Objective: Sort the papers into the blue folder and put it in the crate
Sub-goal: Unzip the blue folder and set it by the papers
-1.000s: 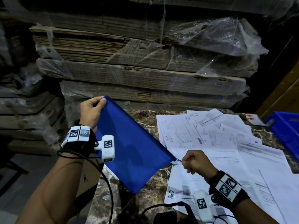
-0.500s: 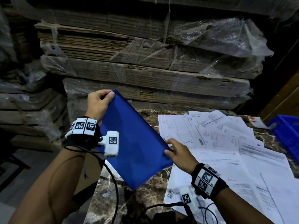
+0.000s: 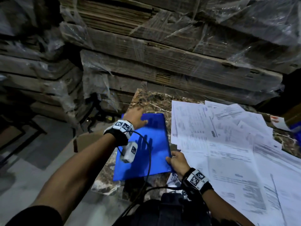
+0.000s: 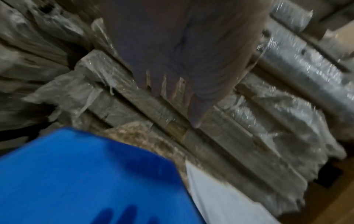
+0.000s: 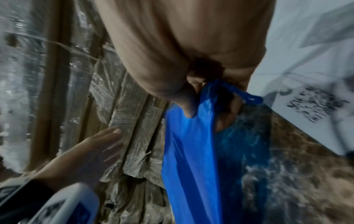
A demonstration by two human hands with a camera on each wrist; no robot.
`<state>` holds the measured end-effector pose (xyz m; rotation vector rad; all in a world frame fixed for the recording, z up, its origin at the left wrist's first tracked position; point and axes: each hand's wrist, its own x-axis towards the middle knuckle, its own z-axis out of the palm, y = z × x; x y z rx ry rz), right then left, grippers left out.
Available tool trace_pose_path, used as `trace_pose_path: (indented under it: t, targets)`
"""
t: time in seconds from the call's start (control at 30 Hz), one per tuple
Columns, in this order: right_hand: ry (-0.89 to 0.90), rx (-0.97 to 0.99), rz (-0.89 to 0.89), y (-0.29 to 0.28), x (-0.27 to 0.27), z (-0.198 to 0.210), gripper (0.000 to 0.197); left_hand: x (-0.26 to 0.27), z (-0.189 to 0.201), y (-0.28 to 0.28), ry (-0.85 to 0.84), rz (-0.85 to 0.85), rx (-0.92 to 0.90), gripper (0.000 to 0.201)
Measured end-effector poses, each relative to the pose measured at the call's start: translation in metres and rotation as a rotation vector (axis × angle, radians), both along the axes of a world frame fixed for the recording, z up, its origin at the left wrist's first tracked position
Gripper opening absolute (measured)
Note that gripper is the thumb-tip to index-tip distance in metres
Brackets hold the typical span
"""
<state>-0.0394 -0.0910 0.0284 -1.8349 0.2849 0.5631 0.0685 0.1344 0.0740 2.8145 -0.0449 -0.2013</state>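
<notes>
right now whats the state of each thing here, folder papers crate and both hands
folder: on the table, right hand pinching its near right edge, mouth there parted
papers: loose, spread and overlapping on the table, none seen in the folder
crate: only a blue corner shows at the right edge, contents hidden
left hand: fingers straight, over the folder's far left corner
right hand: gripping the folder's edge

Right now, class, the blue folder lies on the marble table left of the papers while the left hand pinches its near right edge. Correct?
Not quite: the right hand pinches that edge of the blue folder, as the right wrist view shows. The left hand is open at its far end.
</notes>
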Motion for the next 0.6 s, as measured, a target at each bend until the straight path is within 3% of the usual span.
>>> trace_pose_path:
  t: [0.13,0.27,0.4,0.6]
  targets:
    - [0.05,-0.195,0.119,0.003,0.002,-0.029,0.012,-0.039,-0.056,0.007,0.259,-0.091,0.153,0.068]
    - [0.041,-0.382,0.243,0.009,0.001,-0.032,0.02,-0.068,-0.085,0.021,0.351,-0.171,0.217,0.077]
    - [0.068,-0.299,0.29,0.016,-0.004,-0.03,0.022,-0.087,-0.099,0.037,0.38,-0.173,0.211,0.08]
    - [0.195,-0.131,0.348,0.02,-0.014,-0.031,0.03,-0.095,-0.088,0.034,0.307,-0.043,0.193,0.054]
